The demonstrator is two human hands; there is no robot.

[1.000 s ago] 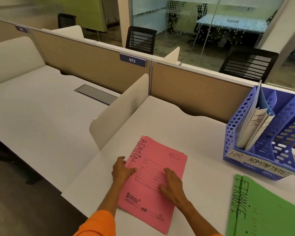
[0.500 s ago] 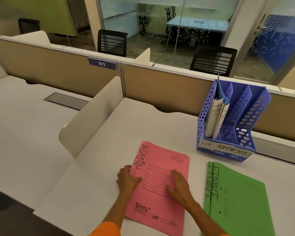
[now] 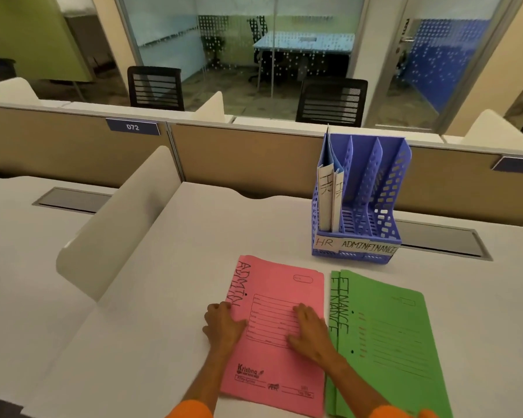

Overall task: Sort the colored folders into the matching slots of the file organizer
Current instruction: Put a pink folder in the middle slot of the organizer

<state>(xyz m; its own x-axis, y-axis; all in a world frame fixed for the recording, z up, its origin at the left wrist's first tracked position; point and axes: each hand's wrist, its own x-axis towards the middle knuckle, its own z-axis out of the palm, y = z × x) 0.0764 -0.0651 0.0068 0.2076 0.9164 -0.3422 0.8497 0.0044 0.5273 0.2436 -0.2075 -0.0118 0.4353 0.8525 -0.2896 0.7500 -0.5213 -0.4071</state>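
The white counter [image 3: 194, 236] takes up most of what I can see. A tan partition [image 3: 254, 158] runs along its far side and a low white divider [image 3: 118, 236] stands on its left. Past the partition are two black mesh chairs [image 3: 156, 89] and a glass wall [image 3: 284, 40] with a meeting room behind it.

On the near right of the counter lie the green folders [image 3: 390, 342]. They look like two stacked slightly askew, each with FINANCE handwritten down its left edge. Just to their left, edge to edge with them, lies the pink folder [image 3: 278, 285]. It is flat, with ADMIN written down its left edge and a printed form box on the cover.

Beyond both, toward the partition, stands the blue file organizer [image 3: 372, 206]. It is perforated plastic with three upright slots, and a paper strip along its front reads HR, ADMIN, FINANCE. The left slot holds blue folders [image 3: 329, 191] with white spines marked HR. The other two slots show only their ribbed floors. A grey cable hatch [image 3: 441, 239] is set into the counter behind it.

The right hand [image 3: 310, 333] lies on the pink cover with its fingers spread and straight, pressing down. The left hand [image 3: 224, 325] sits at the folder's left edge with its thumb on the cover and its fingers bent. I cannot tell whether they grip the edge. A small plate [image 3: 132, 127] on the partition reads 072.
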